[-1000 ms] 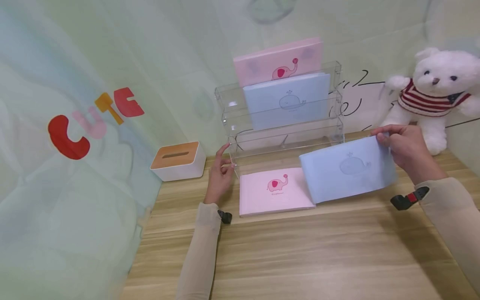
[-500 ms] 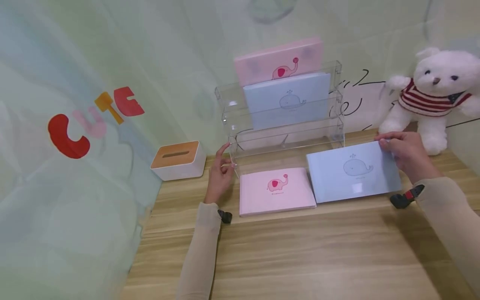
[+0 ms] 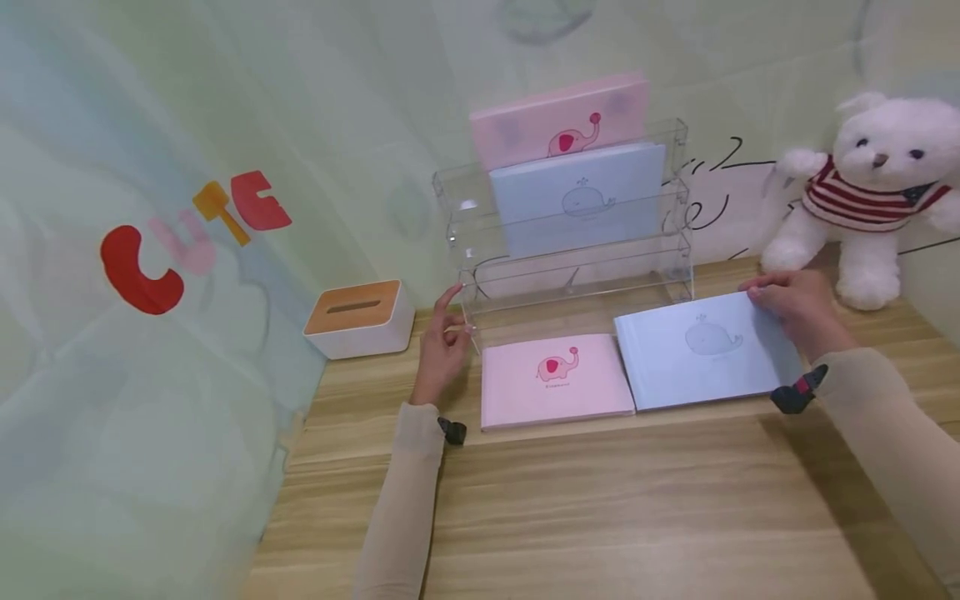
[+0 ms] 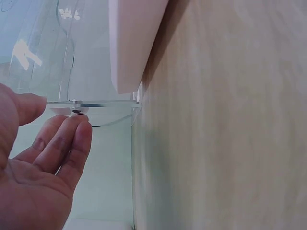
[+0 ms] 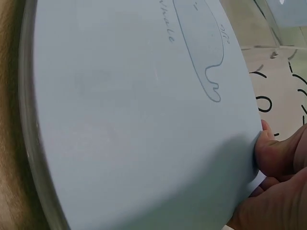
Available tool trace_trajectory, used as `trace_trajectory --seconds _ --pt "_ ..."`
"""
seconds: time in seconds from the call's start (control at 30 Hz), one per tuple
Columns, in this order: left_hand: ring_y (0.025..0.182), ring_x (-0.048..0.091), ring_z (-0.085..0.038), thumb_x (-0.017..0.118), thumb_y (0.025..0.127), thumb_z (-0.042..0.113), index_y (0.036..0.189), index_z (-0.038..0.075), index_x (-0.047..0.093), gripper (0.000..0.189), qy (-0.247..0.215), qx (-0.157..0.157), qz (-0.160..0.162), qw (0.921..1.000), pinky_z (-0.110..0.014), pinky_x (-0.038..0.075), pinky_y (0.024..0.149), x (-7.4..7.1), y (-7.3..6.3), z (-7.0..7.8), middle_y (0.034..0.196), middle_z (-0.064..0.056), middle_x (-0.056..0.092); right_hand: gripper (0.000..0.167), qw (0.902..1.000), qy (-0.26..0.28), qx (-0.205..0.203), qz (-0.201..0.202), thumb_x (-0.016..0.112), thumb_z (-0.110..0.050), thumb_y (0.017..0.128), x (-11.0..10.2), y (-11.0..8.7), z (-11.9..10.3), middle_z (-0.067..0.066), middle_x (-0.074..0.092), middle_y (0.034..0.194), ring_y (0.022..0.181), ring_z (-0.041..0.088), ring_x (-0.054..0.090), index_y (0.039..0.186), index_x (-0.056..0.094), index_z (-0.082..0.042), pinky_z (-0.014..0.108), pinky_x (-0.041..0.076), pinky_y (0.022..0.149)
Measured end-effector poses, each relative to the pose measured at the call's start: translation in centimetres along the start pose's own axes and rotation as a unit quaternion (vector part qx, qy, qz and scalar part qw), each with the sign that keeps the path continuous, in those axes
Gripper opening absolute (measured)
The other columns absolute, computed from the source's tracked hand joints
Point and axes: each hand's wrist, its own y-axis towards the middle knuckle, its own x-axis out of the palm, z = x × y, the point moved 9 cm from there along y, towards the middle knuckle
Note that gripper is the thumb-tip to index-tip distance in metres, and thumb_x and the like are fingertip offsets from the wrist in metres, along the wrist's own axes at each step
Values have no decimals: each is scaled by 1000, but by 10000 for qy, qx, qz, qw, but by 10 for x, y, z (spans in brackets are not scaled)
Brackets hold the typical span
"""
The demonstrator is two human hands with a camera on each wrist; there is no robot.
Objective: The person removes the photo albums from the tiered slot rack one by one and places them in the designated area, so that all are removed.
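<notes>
My right hand (image 3: pixel 798 312) pinches the upper right corner of a light blue whale booklet (image 3: pixel 690 367). In the right wrist view the thumb (image 5: pixel 278 153) lies on its cover, with other fingers at the edge and partly hidden. The booklet lies low over the table, beside a pink elephant booklet (image 3: pixel 525 400). My left hand (image 3: pixel 441 358) holds the left side of a clear tiered rack (image 3: pixel 570 292). Its fingers (image 4: pixel 72 143) touch the outer face of the side panel near a screw, thumb at the panel's edge. A second blue booklet (image 3: pixel 540 200) and a pink one (image 3: pixel 517 133) stand in the upper tiers.
Left of the rack stands a white tissue box (image 3: pixel 367 337) with a wood-coloured lid. A white teddy bear (image 3: pixel 870 208) in a striped sweater sits at the back right. Behind everything hangs a pale curtain (image 3: pixel 360 100). The wooden table (image 3: pixel 555 517) stretches toward me.
My right hand has lowered the blue booklet from a tilted, raised position to nearly flat beside the pink one. The left hand has stayed at the rack.
</notes>
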Motion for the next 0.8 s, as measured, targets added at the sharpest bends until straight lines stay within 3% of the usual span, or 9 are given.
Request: trace_trajectory --seconds 0.07,0.1,0.2,0.37,0.57,0.67,0.8 --pt "55 52 -11 61 104 0 164 39 38 75 6 22 -4 10000 -22 43 55 1 0 0 114 -25 71 20 10000 61 -50 24 62 -16 107 0 2 3 -1 60 113 106 24 45 108 79 -27 36 38 81" --pt "54 51 -10 61 105 0 164 40 38 75 14 28 3 10000 -23 43 55 1 0 1 114 -25 71 25 9999 66 -84 38 63 -15 106 0 2 4 -5 59 107 104 22 45 96 78 -32 34 39 79" --pt "53 48 -9 61 104 0 163 40 38 75 -7 34 26 10000 -23 42 54 1 0 2 114 -25 71 41 9999 93 -51 59 63 -13 105 2 5 9 -4 59 110 103 20 46 77 71 -41 32 40 79" --pt "53 48 -8 62 104 1 164 40 38 74 -58 3 34 10000 -23 42 54 0 0 1 115 -25 71 32 10000 92 5 6 61 -12 104 7 8 11 20 50 144 113 26 46 86 75 -33 36 39 86" --pt "52 46 -9 62 104 0 164 36 38 74 -9 98 32 9999 -23 40 53 1 0 2 114 -26 71 23 9999 -166 -2 -42 60 -11 104 11 14 14 25 51 144 113 29 46 113 80 -13 36 41 85" --pt "52 46 -9 62 104 0 164 36 39 74 11 122 32 9999 -23 40 53 0 0 2 113 -24 72 32 9998 -186 76 -72 59 -11 105 14 15 16 27 50 149 115 30 46 132 72 -1 38 41 86" --pt "52 46 -8 62 104 1 164 36 39 73 10 97 35 9999 -23 41 54 0 0 2 113 -24 71 41 9995 -151 228 -145 57 -13 106 18 15 19 27 45 157 122 33 45 144 62 2 40 39 90"
